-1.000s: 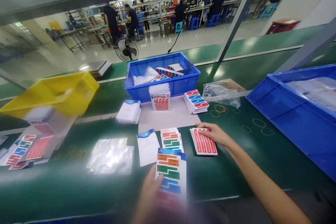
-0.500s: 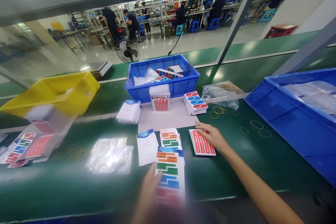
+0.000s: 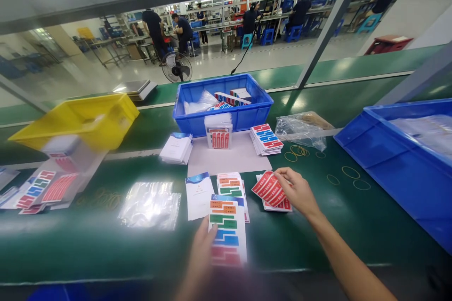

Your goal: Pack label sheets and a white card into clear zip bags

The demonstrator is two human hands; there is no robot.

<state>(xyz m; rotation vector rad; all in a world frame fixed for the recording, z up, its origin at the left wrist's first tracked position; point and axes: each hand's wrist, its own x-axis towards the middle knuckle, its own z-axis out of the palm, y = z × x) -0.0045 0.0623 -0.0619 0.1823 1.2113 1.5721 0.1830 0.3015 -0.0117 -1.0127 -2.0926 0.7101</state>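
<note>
My left hand (image 3: pixel 205 240) grips a white sheet with orange, green, blue and red labels (image 3: pixel 226 235), a blue-topped paper showing behind it. My right hand (image 3: pixel 294 190) pinches a red label sheet (image 3: pixel 270 189), lifted and tilted over the red sheet stack (image 3: pixel 282 206). Just beyond the left hand's sheet lies a pile of colored label sheets (image 3: pixel 231 183). Left of that pile is a white leaflet with a blue top (image 3: pixel 198 200). Clear plastic bags (image 3: pixel 150 207) lie farther left on the green table (image 3: pixel 141 258).
A blue bin (image 3: pixel 226 120) stands behind filled bags (image 3: pixel 219 134), between white leaflets (image 3: pixel 176 148) and red-blue sheets (image 3: pixel 266 138). A yellow bin (image 3: pixel 116 122) is left, a large blue bin (image 3: pixel 399 169) right. Rubber bands (image 3: pixel 299 151) and crumpled plastic (image 3: pixel 302 129) lie right of centre.
My right hand has taken hold of the top red sheet and raised it from its stack, turning it. My left hand still holds its papers. The camera view has shifted slightly.
</note>
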